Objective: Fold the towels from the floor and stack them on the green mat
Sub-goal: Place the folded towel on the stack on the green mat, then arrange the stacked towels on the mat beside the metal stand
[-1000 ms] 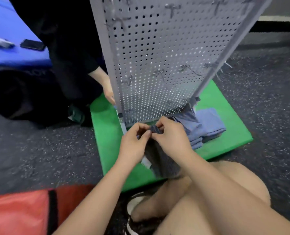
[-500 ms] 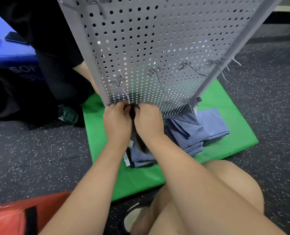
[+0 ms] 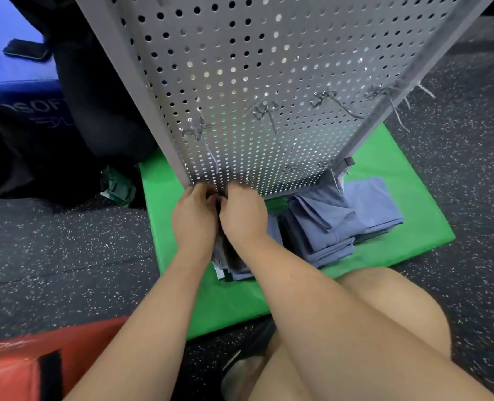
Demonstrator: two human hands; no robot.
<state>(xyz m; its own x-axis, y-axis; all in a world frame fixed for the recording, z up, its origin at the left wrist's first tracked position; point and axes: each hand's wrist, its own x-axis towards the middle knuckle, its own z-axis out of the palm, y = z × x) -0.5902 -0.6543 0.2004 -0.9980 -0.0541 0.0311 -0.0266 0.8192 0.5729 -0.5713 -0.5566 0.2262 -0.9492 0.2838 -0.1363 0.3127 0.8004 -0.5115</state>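
I am lifting the grey towel (image 3: 226, 257) higher than a second ago, left grip (image 3: 193, 221) and right grip (image 3: 244, 218) both pinching its top edge by the pegboard (image 3: 269, 82), above the green mat (image 3: 162, 204), likely straightening it for folding.

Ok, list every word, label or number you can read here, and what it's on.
"SOF": white letters on the blue mat, cut off by dark clothing.
Line under it: too blurred to read.
White tag on the near towels: too small to read.
Nothing else is legible.
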